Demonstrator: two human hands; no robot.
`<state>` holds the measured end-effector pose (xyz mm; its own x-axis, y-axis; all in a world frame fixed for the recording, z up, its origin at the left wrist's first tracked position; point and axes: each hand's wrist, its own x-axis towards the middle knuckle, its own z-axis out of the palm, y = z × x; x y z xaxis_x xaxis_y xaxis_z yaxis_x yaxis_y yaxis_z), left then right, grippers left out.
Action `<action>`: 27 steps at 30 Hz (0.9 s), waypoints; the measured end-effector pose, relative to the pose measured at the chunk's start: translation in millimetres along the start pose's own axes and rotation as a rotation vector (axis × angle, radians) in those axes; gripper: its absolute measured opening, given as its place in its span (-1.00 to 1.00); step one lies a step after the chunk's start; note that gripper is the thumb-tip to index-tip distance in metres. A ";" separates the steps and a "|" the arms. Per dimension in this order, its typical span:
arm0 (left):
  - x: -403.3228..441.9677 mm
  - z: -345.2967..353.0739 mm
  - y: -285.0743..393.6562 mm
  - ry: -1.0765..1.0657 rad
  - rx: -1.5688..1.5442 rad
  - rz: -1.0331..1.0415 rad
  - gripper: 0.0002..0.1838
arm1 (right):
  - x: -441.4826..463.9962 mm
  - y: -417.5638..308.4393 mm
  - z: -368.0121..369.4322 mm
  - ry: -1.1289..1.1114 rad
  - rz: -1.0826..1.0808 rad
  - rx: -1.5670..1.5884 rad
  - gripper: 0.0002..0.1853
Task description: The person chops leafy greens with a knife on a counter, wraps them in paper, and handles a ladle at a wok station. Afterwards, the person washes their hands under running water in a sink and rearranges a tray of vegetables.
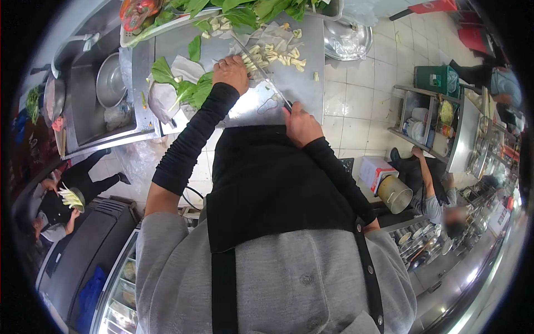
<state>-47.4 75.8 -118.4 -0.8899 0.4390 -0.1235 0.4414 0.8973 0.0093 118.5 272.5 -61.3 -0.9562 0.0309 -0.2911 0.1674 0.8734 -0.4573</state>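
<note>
Two hands work over our steel counter [307, 92].
Our right hand [303, 125] clenches the knife [260, 70]; our left hand [231, 74] curls beside pale cut pieces [270, 54], its grasp unclear to us. Loose leaves [196, 93] crowd the left, and a leaf-filled tray [127, 40] blocks the far edge.

The sink [72, 125] is on the left of the table [245, 114], and a round bowl [113, 83] sits in it. On the table, loose leaves [192, 92] lie on the left and cut bits [295, 60] lie farther off and to the right, with a tray [133, 40] of more leaves [239, 15] at the far end. A big pan [364, 39] is just right of the table's far part, and a box [374, 168] and a pot [396, 196] stand side by side, farther back on the right.
</note>
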 end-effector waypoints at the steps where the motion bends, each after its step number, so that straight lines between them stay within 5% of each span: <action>1: 0.3 1.8 1.0 -0.003 0.004 -0.008 -0.47 | 0.2 -1.7 1.5 -0.029 0.022 0.004 -0.57; 11: -4.9 22.9 -5.0 0.189 -0.027 0.031 -0.59 | 66.9 -17.6 46.4 -0.008 0.011 0.110 -0.59; 16: -5.5 17.4 -11.1 0.117 -0.187 0.009 -0.51 | 47.9 19.6 68.6 0.018 -0.114 0.131 -0.55; 21: -6.8 5.0 -20.6 0.068 -0.415 0.001 -0.53 | 32.8 12.3 47.1 -0.041 0.024 0.125 -0.56; 27: -22.4 -28.5 -47.4 0.354 -0.649 0.021 -0.40 | 27.4 26.5 43.1 0.081 -0.058 0.171 -0.56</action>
<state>-51.7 24.8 -87.8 -0.9143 0.3466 0.2094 0.3995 0.6874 0.6066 107.1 275.5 -117.7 -0.9805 0.0279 -0.1945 0.1431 0.7797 -0.6095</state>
